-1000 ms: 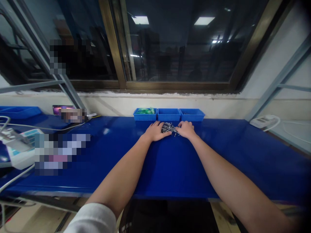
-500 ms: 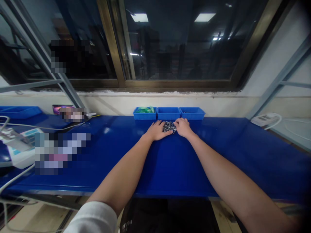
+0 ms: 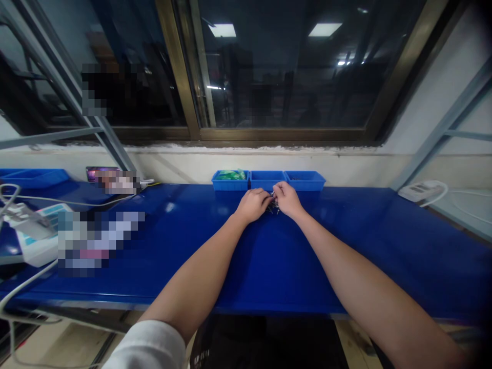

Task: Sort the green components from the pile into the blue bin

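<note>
On the blue table (image 3: 269, 266), a small pile of shiny, screw-like metal pieces (image 3: 273, 208) shows between my hands and is largely covered by them. My left hand (image 3: 252, 205) curls in from the left with its fingers closed over part of the pile. My right hand (image 3: 287, 199) is at the pile's right side, fingers bent and thumb pressed in against metal pieces. How many pieces each hand has hold of is hidden.
Three blue bins stand by the wall: a left bin (image 3: 230, 183) with green packets, a middle bin (image 3: 267, 179) and a right bin (image 3: 305, 182) with small dark bits. A white scale (image 3: 40, 246), cables and a blurred patch lie left; a white device (image 3: 423, 189) right.
My left hand was spread beside the pile and has now closed over it. My right fingers have drawn in to a grip. Much less of the pile shows.
</note>
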Demonstrator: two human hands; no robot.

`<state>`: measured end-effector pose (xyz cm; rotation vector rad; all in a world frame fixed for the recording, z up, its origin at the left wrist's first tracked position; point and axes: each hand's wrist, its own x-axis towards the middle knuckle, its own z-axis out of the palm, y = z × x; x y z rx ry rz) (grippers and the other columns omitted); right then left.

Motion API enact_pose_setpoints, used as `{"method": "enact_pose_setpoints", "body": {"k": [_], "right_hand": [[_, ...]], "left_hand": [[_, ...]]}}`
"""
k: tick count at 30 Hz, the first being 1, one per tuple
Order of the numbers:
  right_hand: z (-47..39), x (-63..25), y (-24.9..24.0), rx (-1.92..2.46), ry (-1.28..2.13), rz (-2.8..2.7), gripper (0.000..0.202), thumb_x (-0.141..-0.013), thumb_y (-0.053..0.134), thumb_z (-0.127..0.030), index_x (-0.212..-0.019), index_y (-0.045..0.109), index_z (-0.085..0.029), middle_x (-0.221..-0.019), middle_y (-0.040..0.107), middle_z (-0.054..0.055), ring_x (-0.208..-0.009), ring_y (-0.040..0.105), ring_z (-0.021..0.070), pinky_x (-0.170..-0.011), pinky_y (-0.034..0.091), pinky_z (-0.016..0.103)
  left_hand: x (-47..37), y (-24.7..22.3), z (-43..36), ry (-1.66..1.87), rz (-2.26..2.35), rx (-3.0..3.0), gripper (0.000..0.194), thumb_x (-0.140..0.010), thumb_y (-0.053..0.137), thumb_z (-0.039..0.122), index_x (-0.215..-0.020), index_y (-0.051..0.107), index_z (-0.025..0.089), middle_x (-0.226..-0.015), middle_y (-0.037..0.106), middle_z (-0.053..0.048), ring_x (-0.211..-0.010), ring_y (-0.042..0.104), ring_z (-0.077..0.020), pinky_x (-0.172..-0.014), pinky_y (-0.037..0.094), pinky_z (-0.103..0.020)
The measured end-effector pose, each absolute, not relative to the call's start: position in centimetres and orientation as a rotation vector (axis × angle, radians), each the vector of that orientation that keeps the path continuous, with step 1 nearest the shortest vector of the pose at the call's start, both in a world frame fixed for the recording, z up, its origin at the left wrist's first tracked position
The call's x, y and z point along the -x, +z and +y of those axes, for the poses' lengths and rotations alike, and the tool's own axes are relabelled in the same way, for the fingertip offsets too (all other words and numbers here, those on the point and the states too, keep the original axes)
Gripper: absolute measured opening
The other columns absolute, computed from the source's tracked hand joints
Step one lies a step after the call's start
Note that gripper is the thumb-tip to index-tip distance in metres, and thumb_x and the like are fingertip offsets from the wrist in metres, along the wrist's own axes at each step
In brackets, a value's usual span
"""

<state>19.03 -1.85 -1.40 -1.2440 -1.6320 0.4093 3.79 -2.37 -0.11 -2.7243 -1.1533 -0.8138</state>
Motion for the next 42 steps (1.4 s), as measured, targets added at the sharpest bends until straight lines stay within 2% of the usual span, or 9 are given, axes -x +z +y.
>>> {"method": "enact_pose_setpoints", "body": {"k": [5, 11, 14, 18, 22, 26, 34, 39, 42], "right_hand": [[-1.6, -19.4, -1.6, 1.215, 0.503, -1.63, 0.016, -0.083, 0.044, -0.033, -0.083, 0.052, -0.019, -0.065, 0.06, -0.001, -0.055, 0.056, 0.0126, -0.056, 0.044, 0.025], [-2.8, -19.5, -0.9, 1.179, 0.239, -1.882, 0.017, -0.079, 0.049, -0.02, -0.089, 0.063, -0.019, -0.084, 0.068, 0.003, -0.077, 0.062, 0.0148, -0.075, 0.047, 0.028], [-3.0, -19.4, -0.7, 1.221, 0.246, -1.881, 0.022, -0.079, 0.049, -0.021, -0.095, 0.064, -0.02, -0.09, 0.069, 0.003, -0.081, 0.063, 0.0156, -0.078, 0.047, 0.028], [-2.5, -20.0, -0.5, 1.314, 0.15, -1.785, 0.032, -0.079, 0.049, -0.025, -0.108, 0.061, -0.018, -0.099, 0.068, 0.006, -0.092, 0.06, 0.0191, -0.087, 0.044, 0.033], [-1.8, -21.6, -0.4, 1.604, -0.048, -1.653, 0.054, -0.076, 0.053, -0.031, -0.128, 0.047, -0.019, -0.124, 0.057, 0.01, -0.114, 0.041, 0.0307, -0.094, 0.034, 0.047], [-1.4, -23.2, -0.8, 1.813, -0.044, -1.618, 0.068, -0.075, 0.053, -0.045, -0.137, 0.035, -0.023, -0.142, 0.037, 0.01, -0.115, 0.033, 0.0375, -0.089, 0.03, 0.056], [-0.5, -24.0, -1.9, 1.927, 0.04, -1.654, 0.07, -0.079, 0.038, -0.062, -0.135, 0.037, -0.02, -0.147, 0.024, 0.014, -0.123, 0.025, 0.0421, -0.091, 0.028, 0.062], [-0.4, -24.0, -2.1, 1.913, 0.026, -1.65, 0.073, -0.077, 0.04, -0.064, -0.135, 0.036, -0.021, -0.15, 0.015, 0.014, -0.125, 0.024, 0.0416, -0.094, 0.026, 0.061], [-0.8, -23.4, -1.9, 1.842, -0.056, -1.67, 0.07, -0.078, 0.042, -0.061, -0.135, 0.036, -0.02, -0.146, 0.022, 0.016, -0.123, 0.026, 0.0397, -0.094, 0.027, 0.058]], "left_hand": [[-3.6, -0.3, -2.0, -0.8, -1.209, 2.653, 0.029, -0.093, 0.037, 0.029, -0.091, 0.064, 0.017, -0.088, 0.062, -0.008, -0.087, 0.058, -0.0187, -0.083, 0.042, -0.033], [-3.2, -0.3, -1.8, -0.702, -1.316, 2.59, 0.028, -0.092, 0.038, 0.029, -0.089, 0.063, 0.017, -0.089, 0.063, -0.008, -0.087, 0.058, -0.0193, -0.081, 0.042, -0.032], [-3.1, -0.3, -1.8, -0.714, -1.344, 2.578, 0.029, -0.092, 0.038, 0.032, -0.09, 0.063, 0.018, -0.09, 0.063, -0.007, -0.087, 0.058, -0.0197, -0.083, 0.042, -0.033], [-3.1, -0.5, -1.9, -0.819, -1.484, 2.486, 0.033, -0.09, 0.041, 0.041, -0.105, 0.059, 0.019, -0.103, 0.061, -0.008, -0.098, 0.056, -0.0223, -0.088, 0.042, -0.034], [-2.8, -0.8, -1.5, -0.798, -1.685, 2.408, 0.036, -0.089, 0.041, 0.041, -0.113, 0.055, 0.019, -0.112, 0.058, -0.01, -0.105, 0.054, -0.0237, -0.09, 0.041, -0.035], [-2.6, -1.2, -1.1, -0.74, -1.778, 2.416, 0.039, -0.088, 0.041, 0.043, -0.115, 0.054, 0.017, -0.114, 0.055, -0.011, -0.105, 0.054, -0.0248, -0.09, 0.042, -0.035], [-2.5, -1.8, -0.8, -0.639, -1.813, 2.527, 0.05, -0.086, 0.035, 0.055, -0.115, 0.056, 0.019, -0.117, 0.054, -0.012, -0.107, 0.054, -0.0274, -0.089, 0.042, -0.037], [-2.5, -1.6, -1.1, -0.602, -1.81, 2.574, 0.06, -0.085, 0.029, 0.063, -0.116, 0.058, 0.021, -0.122, 0.054, -0.011, -0.109, 0.054, -0.0267, -0.092, 0.04, -0.037], [-2.6, -1.4, -1.3, -0.59, -1.795, 2.621, 0.067, -0.083, 0.026, 0.069, -0.12, 0.056, 0.022, -0.126, 0.052, -0.012, -0.115, 0.05, -0.0275, -0.096, 0.037, -0.038]]}}
